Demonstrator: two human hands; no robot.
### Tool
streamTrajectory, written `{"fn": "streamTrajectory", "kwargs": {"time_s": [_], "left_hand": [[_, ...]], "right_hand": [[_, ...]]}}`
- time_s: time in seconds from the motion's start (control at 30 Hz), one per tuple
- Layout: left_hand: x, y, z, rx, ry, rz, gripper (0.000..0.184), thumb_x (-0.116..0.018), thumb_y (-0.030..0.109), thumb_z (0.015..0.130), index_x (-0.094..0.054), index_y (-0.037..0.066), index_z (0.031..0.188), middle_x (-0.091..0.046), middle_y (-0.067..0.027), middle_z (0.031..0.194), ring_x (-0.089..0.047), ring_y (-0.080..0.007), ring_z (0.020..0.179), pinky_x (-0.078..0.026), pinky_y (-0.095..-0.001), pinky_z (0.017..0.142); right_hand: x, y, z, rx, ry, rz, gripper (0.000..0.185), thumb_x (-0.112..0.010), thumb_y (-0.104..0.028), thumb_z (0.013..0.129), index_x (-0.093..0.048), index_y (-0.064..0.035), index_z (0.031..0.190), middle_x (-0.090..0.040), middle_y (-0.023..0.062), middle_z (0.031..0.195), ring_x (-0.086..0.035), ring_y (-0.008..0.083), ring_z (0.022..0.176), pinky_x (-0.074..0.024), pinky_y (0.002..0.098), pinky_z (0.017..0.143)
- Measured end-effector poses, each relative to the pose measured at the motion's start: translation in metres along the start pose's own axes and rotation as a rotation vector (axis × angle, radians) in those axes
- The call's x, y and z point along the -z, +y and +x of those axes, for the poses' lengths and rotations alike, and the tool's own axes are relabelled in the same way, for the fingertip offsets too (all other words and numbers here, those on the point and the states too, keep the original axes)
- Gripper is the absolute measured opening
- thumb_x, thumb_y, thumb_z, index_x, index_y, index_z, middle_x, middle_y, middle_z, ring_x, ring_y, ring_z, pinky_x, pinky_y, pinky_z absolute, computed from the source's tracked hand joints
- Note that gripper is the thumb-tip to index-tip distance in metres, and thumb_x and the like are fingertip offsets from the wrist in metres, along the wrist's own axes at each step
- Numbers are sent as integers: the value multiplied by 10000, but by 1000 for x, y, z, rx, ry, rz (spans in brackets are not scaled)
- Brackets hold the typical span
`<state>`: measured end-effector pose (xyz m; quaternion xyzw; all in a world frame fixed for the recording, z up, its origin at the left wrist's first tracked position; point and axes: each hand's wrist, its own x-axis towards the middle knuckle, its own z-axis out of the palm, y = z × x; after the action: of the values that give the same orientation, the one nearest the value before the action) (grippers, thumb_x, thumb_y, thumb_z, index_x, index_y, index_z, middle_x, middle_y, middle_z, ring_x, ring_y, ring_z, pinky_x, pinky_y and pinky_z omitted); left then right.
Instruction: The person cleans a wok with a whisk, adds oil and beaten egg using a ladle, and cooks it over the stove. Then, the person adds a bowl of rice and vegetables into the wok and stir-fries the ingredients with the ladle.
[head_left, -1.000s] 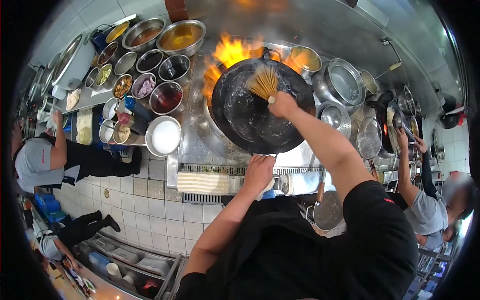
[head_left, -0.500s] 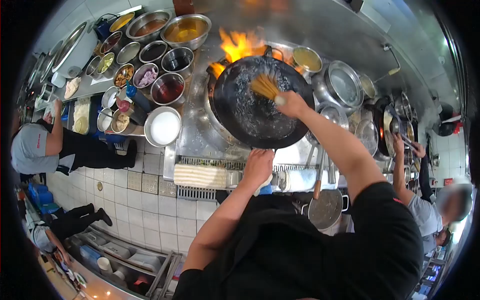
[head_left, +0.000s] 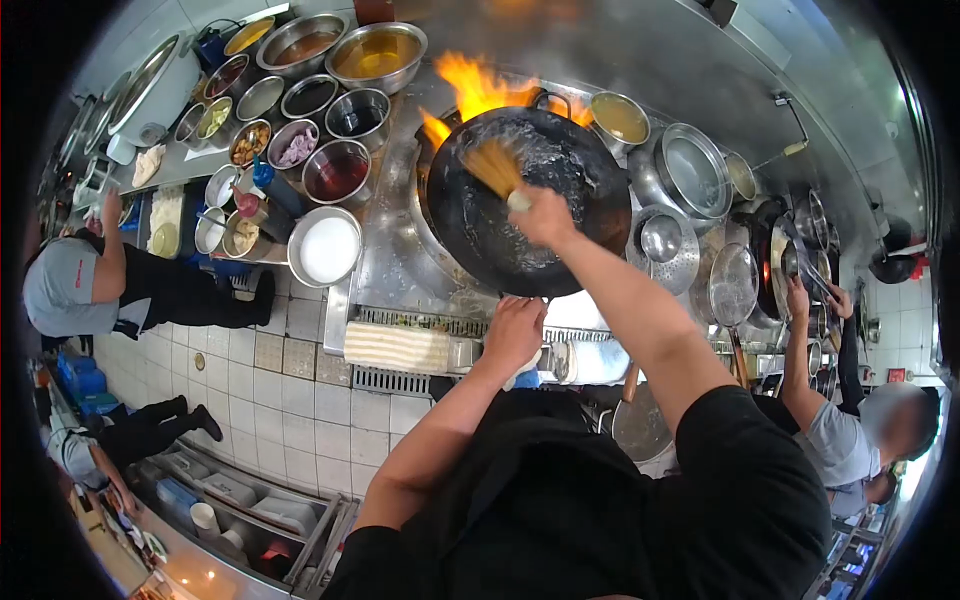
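Observation:
A large black wok (head_left: 590,240) sits on the burner, with water swirling inside. My right hand (head_left: 545,216) is closed around the handle end of a bamboo wok brush (head_left: 493,168), whose bristles are against the wok's left inner side and blurred by motion. At the wok's near edge my left hand (head_left: 516,328) is closed, at its near handle; a cloth shows beneath the fingers. Orange flames (head_left: 478,85) rise behind the wok's far left rim.
Metal bowls of sauces and ingredients stand left, including a bowl of white contents (head_left: 325,247). A ladle (head_left: 661,239) rests on a perforated strainer at right, beside a metal pot (head_left: 693,170). A striped folded towel (head_left: 397,345) lies on the front ledge. Co-workers stand on both sides.
My right hand has swept the brush leftward across the wok. My left hand stays at the near handle. The ladle bowl and strainer at right are now less covered by my arm.

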<state>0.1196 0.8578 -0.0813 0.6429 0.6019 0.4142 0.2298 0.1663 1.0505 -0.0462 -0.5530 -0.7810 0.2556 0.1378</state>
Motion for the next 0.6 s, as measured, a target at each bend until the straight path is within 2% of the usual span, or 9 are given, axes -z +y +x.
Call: {"fn": "streamTrajectory", "kwargs": {"time_s": [0.07,0.13,0.2,0.27,0.33,0.43,0.5,0.6], "left_hand": [[2,2,1,-16,-4,-3,40,-579,60,822,-602,28,810,-635,-156,785,-600,-343,817,-438,-439,804],[4,3,2,-22,-11,2,44,-576,64,826,-595,31,805,-634,-157,791,-598,-343,814,-438,-439,802],[5,2,-1,-14,-33,11,45,-575,66,829,-596,32,808,-636,-156,797,-598,-343,817,-438,-440,803],[4,1,2,-3,-45,20,47,-574,69,832,-598,34,811,-637,-155,804,-597,-342,820,-438,-441,804],[1,1,-1,-15,5,-3,53,-570,74,838,-599,38,813,-634,-153,802,-596,-344,826,-436,-447,804],[0,-2,3,-9,2,12,50,-573,72,832,-602,35,815,-636,-154,802,-596,-346,834,-439,-445,802],[4,2,0,5,-35,28,44,-587,60,807,-616,32,823,-647,-160,826,-600,-347,846,-446,-434,822],[0,1,-2,-21,35,9,57,-594,33,788,-629,21,832,-654,-159,848,-603,-343,858,-445,-429,834]], "right_hand": [[24,-16,-36,7,-255,-57,536,-715,-241,703,-632,-156,1226,-671,212,1044,-648,371,981,-508,419,883],[50,-2,-70,150,-354,-246,462,-651,-219,737,-618,-163,1195,-675,219,978,-649,381,954,-515,446,871],[75,19,-88,114,-379,-391,468,-637,-211,742,-607,-175,1208,-675,212,969,-654,373,939,-517,449,864],[86,48,-69,-16,-333,-526,459,-636,-212,749,-614,-199,1207,-673,220,969,-652,358,962,-517,448,867],[76,64,-29,-30,-177,-550,450,-629,-211,756,-616,-195,1205,-669,231,995,-651,361,970,-517,458,857],[41,29,27,-77,-56,-263,440,-656,-243,752,-632,-172,1185,-665,224,1045,-641,370,998,-511,454,869],[7,2,28,-76,-30,-104,434,-673,-262,747,-646,-169,1170,-665,216,1063,-634,372,1016,-504,436,892],[-11,-13,1,-8,-9,60,427,-678,-264,744,-658,-184,1163,-657,222,1084,-630,370,1028,-500,405,909]]}}
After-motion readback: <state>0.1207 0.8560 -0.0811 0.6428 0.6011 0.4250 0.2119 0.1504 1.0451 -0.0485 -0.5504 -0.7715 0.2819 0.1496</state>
